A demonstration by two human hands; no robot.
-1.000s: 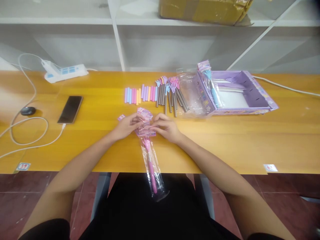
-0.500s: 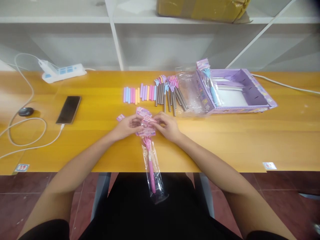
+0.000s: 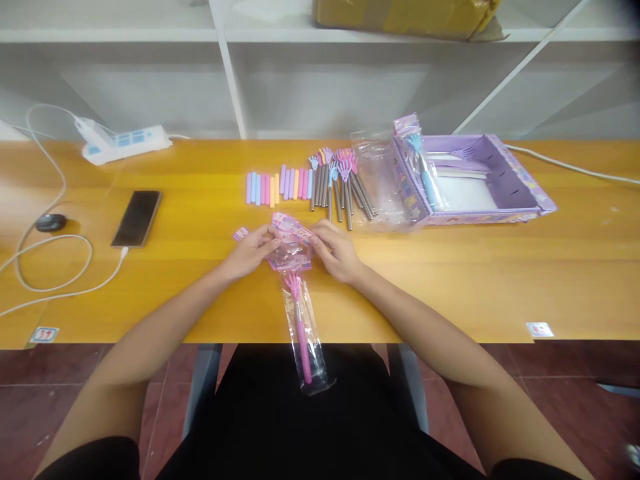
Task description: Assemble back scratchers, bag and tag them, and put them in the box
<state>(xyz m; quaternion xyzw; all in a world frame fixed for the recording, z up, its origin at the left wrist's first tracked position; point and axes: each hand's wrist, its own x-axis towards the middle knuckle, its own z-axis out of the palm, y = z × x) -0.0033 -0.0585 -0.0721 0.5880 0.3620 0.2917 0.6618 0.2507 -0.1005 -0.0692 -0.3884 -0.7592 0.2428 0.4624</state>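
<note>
Pink printed header cards (image 3: 290,229) are between my two hands at the middle of the table. My left hand (image 3: 250,253) pinches the left side of a card, thumb against fingers. At the right end of the cards, my right hand (image 3: 337,252) has its thumb and fingertips closed on a card. Just below lies a pink back scratcher (image 3: 303,347) in a clear plastic bag, its lower end past the table's front edge. Another small card (image 3: 241,233) lies beyond my left fingers.
Behind my hands lie several pastel handle sleeves (image 3: 263,189) and a pile of back scratchers (image 3: 345,183). Clear bags (image 3: 377,190) lie beside a purple display box (image 3: 500,217) with a bagged blue scratcher (image 3: 429,183) on its edge. A phone (image 3: 136,219) and power strip (image 3: 130,145) sit left.
My hands have moved slightly apart, and the card held between them now shows more of its printed face. The bagged pink back scratcher has shifted only a little.
</note>
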